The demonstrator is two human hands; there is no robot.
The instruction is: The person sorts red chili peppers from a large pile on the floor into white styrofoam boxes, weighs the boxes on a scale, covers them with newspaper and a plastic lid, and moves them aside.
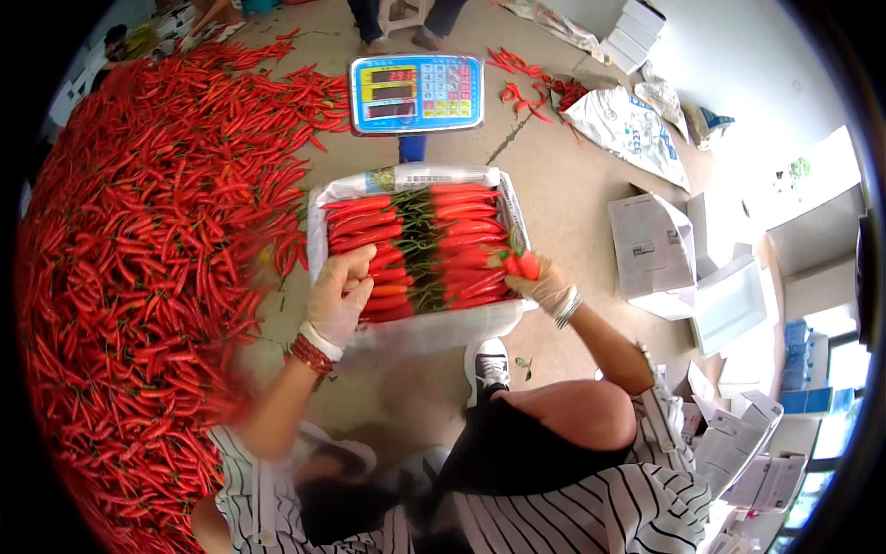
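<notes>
A paper-lined box (429, 331) stands before me, filled with two columns of red chili peppers (467, 228), their green stems meeting along the middle. My right hand (547, 282), in a pale thin glove, holds a few red chilies (520, 264) over the box's right edge. At the left side, my left hand (340, 291), gloved too, is curled above the left column; whether it grips a pepper I cannot tell. Just beyond the box is a blue-framed digital scale display (417, 95) with lit red digits on top.
A large heap of red chilies (152, 277) covers the floor at left. White sacks (633, 131) and loose chilies lie at upper right. Paper-lined boxes (654, 246) and a white foam tray (730, 305) are at right. Another person's legs (367, 21) show beyond the scale.
</notes>
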